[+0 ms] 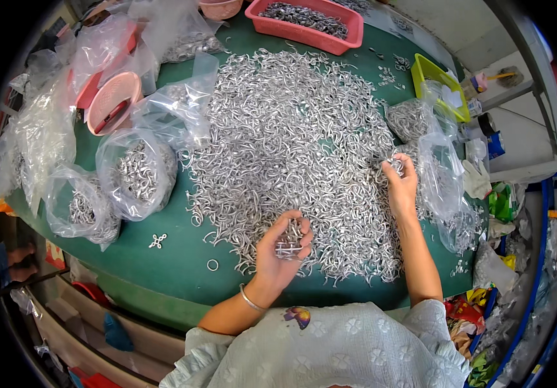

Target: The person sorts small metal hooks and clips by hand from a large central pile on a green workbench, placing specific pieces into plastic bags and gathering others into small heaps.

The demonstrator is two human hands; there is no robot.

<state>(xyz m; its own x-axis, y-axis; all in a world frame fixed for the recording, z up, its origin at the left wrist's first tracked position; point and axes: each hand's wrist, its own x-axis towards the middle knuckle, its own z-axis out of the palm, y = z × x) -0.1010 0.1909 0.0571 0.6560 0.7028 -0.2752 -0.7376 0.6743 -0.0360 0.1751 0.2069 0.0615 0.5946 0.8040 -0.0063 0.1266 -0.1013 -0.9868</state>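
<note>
A wide, flat pile of small, curved silver metal pieces (pixel 291 123) covers the middle of the green table (pixel 181 275). At the pile's near edge, my left hand (pixel 277 260) is cupped, fingers curled around several of these pieces. My right hand (pixel 402 187) is at the pile's right edge, thumb and fingers closed on curved metal pieces. How many it holds I cannot tell against the pile. Left of my left hand, a single ring (pixel 212 264) and a cross-shaped metal piece (pixel 157 241) lie apart on the table.
Clear plastic bags of metal pieces stand at the left (pixel 139 174) and right (pixel 443 187). A pink basket (pixel 115 97) holds a red-handled tool. Farther back are a pink tray (pixel 304 35) of pieces and a yellow-green tray (pixel 443 81). Blue-framed shelving (pixel 537 252) stands at the right.
</note>
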